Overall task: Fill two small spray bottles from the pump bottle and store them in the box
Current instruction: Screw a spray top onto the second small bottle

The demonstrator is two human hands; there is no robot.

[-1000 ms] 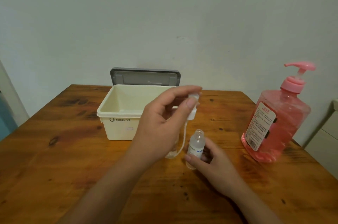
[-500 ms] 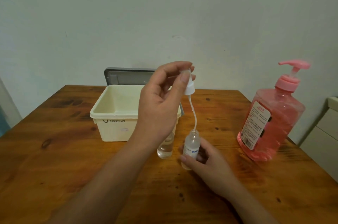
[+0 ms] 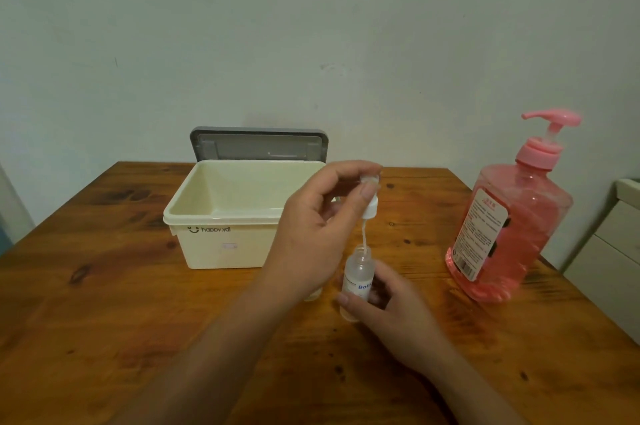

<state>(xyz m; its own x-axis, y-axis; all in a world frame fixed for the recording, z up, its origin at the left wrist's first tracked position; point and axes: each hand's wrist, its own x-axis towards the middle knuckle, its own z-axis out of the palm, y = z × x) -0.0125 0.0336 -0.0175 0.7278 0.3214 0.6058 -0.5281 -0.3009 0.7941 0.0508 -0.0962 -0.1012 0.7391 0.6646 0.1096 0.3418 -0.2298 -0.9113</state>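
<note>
The left hand (image 3: pixel 311 234) pinches the white spray cap (image 3: pixel 369 197) directly above the upright clear small bottle (image 3: pixel 358 274) that the right hand (image 3: pixel 391 317) clasps near the table's middle.

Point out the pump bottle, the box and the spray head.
pump bottle (image 3: pixel 519 216), head view, on its pink body.
box (image 3: pixel 221 244), head view, on its front wall.
spray head (image 3: pixel 370 206), head view, on its white collar.

Upright spray bottle (image 3: pixel 357 277) uncapped; box (image 3: pixel 228 241) open.
</note>
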